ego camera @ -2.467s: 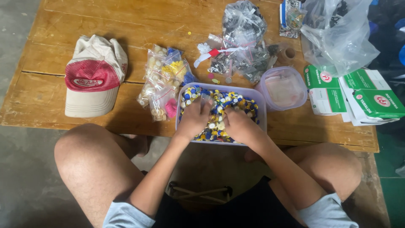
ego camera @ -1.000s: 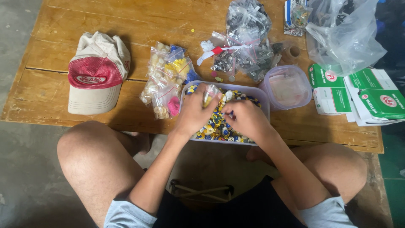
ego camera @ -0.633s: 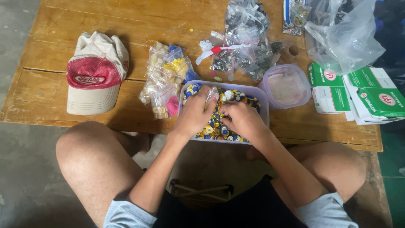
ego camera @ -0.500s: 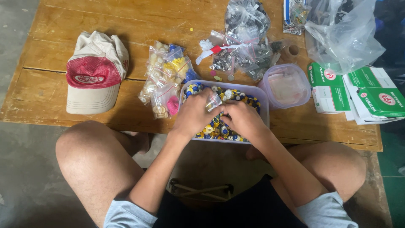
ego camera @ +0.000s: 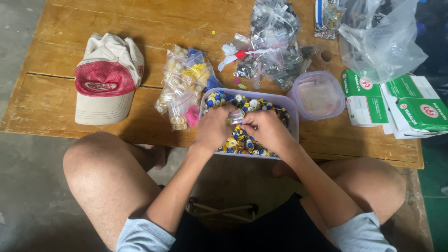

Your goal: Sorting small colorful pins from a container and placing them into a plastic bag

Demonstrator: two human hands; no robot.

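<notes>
Here both hands sit inside a clear rectangular tub [ego camera: 291,116] full of small blue, yellow and white buttons [ego camera: 240,142], which stands at the near edge of a low wooden table [ego camera: 93,18]. The left hand [ego camera: 213,128] and the right hand [ego camera: 265,129] meet over the middle of the tub, their fingers pinched together on a small clear plastic bag [ego camera: 235,116] held between them just above the buttons. Left of the tub, touching it, lies a heap of small bags of pale, yellow and pink beads [ego camera: 184,88]; farther left rests a red and cream cap [ego camera: 108,79]. Just right of the tub stands a round lidded container [ego camera: 317,95], and beyond that green and white boxes [ego camera: 396,105].
</notes>
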